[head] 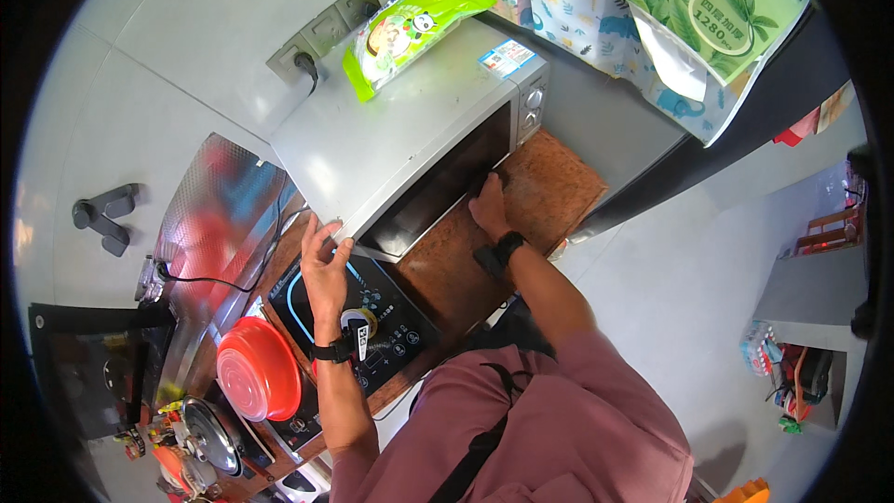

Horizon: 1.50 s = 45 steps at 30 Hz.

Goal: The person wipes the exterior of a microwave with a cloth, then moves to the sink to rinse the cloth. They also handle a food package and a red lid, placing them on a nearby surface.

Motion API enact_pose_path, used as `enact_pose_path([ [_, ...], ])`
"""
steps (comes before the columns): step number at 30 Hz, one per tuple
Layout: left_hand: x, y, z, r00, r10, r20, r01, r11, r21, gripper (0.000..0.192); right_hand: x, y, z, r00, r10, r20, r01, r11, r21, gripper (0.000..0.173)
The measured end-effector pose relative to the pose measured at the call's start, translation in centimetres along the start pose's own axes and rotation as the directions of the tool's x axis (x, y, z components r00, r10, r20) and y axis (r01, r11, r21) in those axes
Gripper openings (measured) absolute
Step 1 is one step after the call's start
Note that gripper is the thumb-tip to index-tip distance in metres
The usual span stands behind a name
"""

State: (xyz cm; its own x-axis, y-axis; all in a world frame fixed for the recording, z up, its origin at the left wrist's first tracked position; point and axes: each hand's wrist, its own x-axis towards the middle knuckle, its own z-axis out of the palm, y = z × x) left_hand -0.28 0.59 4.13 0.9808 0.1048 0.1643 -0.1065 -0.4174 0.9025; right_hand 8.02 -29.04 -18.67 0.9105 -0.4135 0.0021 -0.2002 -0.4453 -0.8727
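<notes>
A silver microwave oven (391,147) stands on a brown stone-patterned counter (552,195). My left hand (325,262) touches its near left corner, with the thumb at the front edge and fingers spread on the side. My right hand (489,206) is at the bottom front edge, below the dark door; its fingertips are partly hidden, so its hold is unclear. A green food packet with a panda picture (419,28) lies on top of the microwave. Below my left hand, a black induction cooktop (391,335) carries a small roll of tape (360,321), partly behind my wrist.
A red plastic basin (258,370) and a lidded metal pan (213,436) stand at the lower left. A plugged-in black cord (307,66) hangs from a wall socket (286,59). Another cord (230,284) runs beside the foil sheet (216,216). A grey cabinet (607,98) adjoins the microwave's right.
</notes>
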Motion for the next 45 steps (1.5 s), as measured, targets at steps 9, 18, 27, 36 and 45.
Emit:
enact_pose_path([
  [9,-0.2,-0.1,0.0,0.997,-0.077,0.004,0.078,0.995,-0.067,0.031,0.8,-1.5,-6.0,0.954,-0.169,-0.248,0.176,0.984,0.006,0.033],
  [18,-0.1,-0.3,0.0,0.998,-0.055,-0.006,0.055,0.998,0.001,0.034,-0.7,-5.7,3.2,0.912,0.373,-0.172,-0.125,0.651,0.749,0.038],
  [27,-0.1,-0.4,0.1,0.998,-0.060,-0.001,0.060,0.998,-0.028,0.031,-13.9,-10.9,9.5,0.856,0.353,0.377,-0.513,0.664,0.544,0.017],
  [36,-0.1,-1.6,0.1,0.999,-0.006,-0.051,0.003,0.999,-0.040,0.035,-13.1,-16.1,3.3,0.997,-0.035,0.064,-0.016,0.745,0.667,0.033],
  [45,-0.2,-1.6,0.1,0.997,0.022,-0.068,-0.021,1.000,0.014,0.035,-8.7,-6.5,6.6,0.976,0.211,0.048,-0.191,0.737,0.648,0.032],
])
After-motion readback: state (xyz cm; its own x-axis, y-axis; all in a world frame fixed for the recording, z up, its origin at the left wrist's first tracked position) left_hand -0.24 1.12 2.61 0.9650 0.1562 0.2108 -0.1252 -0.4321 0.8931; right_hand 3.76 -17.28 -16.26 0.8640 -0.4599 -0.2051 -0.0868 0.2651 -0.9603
